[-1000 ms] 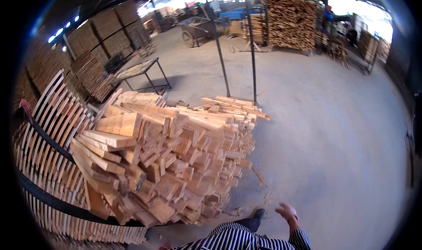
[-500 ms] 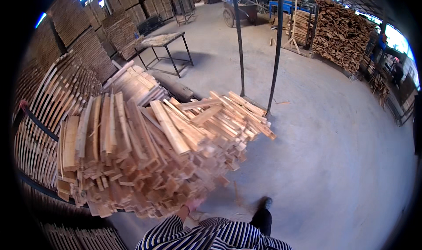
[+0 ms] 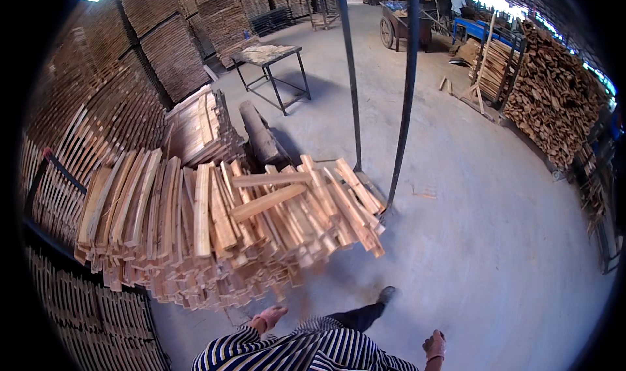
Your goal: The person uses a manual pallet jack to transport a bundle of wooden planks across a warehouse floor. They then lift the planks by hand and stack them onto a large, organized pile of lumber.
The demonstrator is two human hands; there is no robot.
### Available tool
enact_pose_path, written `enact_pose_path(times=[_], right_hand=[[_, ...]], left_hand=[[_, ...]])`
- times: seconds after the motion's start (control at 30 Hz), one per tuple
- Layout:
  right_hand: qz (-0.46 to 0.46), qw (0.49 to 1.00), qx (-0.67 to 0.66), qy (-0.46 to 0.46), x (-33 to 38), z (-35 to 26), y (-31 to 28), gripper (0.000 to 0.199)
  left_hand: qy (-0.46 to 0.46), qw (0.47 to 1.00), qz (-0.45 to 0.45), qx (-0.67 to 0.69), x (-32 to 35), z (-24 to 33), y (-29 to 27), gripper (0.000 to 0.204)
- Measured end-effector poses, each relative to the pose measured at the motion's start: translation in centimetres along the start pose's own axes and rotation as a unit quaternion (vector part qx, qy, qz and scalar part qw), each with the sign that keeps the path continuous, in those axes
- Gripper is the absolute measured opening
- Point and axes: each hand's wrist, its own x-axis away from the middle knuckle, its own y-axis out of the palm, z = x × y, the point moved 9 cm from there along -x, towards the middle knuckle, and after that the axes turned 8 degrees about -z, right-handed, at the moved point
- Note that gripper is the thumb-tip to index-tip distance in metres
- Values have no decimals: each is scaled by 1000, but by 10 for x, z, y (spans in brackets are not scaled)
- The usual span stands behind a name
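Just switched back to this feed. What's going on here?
A person in a striped shirt is beside a big pile of wooden sticks. The left hand is by the pile's near side, while the right hand is out over the floor. Neither appears to be holding anything. Two sticks lie crosswise on top of the pile. Beyond it stand two dark posts and a cart.

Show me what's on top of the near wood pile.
Two planks lie crosswise over others on top of the pile. Those deeper inside are mostly covered; only some of their ends show along the near side.
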Motion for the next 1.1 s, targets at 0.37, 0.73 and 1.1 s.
enact_pose_path(times=[0.37,0.73,1.1], right_hand=[[6,970,199,138,-178,-211,33,16],[-129,895,426,24,-490,-396,131,60],[-140,931,318,110,-743,-675,517,16]], left_hand=[[132,985,-6,110,-203,314,29,60],[323,891,90,305,-282,742,-63,94],[-135,834,268,463,-290,778,-73,64]])
